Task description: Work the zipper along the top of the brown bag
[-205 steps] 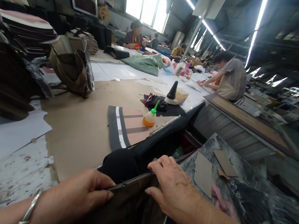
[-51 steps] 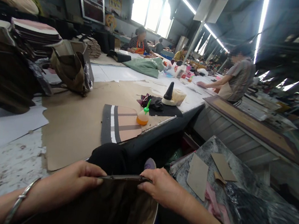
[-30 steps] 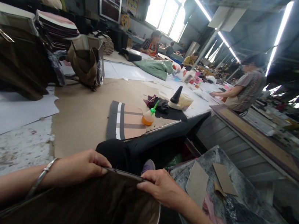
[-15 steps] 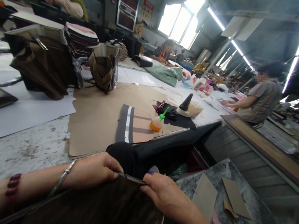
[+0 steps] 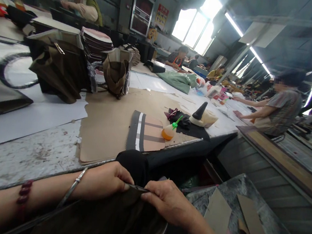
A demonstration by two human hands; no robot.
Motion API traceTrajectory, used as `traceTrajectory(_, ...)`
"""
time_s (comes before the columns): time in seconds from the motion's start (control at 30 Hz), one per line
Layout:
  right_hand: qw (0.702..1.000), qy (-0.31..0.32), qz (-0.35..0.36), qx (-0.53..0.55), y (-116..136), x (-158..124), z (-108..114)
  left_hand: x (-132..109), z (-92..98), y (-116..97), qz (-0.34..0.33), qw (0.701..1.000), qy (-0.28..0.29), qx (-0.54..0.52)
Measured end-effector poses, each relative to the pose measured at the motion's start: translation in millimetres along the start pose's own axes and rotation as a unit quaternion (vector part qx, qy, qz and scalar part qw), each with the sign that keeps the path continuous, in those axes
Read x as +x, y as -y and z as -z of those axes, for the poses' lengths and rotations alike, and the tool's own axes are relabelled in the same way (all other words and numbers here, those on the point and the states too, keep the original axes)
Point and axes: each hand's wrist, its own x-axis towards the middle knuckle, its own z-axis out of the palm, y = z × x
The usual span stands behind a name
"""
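Note:
A dark brown bag [image 5: 118, 220] with its mouth open toward me fills the bottom of the view. My left hand [image 5: 113, 181] pinches its far rim between thumb and fingers. A short way to the right, my right hand [image 5: 162, 199] is closed on the same rim, leaving a small stretch of edge showing between them. Beyond the hands, a striped curved panel [image 5: 150, 133] lies on brown card [image 5: 104, 133]. A squeeze bottle [image 5: 168, 131] with a green nozzle and orange liquid stands on the panel's right edge.
Two brown bags, a larger one [image 5: 61, 67] and a smaller one [image 5: 117, 71], stand at the table's left. A dark cone [image 5: 200, 111] on a pale block lies near the table edge. Card pieces [image 5: 219, 205] rest on a grey surface at right. A co-worker [image 5: 282, 104] sits beyond.
The whole view has shifted, so the table and bags appear farther right. Both hands keep hold of the bag's rim and have come slightly closer together.

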Motion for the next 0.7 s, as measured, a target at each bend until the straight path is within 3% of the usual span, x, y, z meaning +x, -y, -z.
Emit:
traceTrajectory(0.2, 0.999, 0.011, 0.007, -0.052, 11, 3, 2, -5, -1.3, -4, 0.014, 1.000, -0.009, 0.010)
traceTrajectory(0.37, 0.999, 0.035, 0.004, -0.013, 18, 11, 3, -7, -2.3, -5, 0.013, 0.999, -0.024, 0.042)
traceTrajectory(0.7, 0.999, 0.009, 0.003, -0.043, 16, 6, -4, -3, -5.2, 2, 0.009, 0.999, -0.032, 0.029)
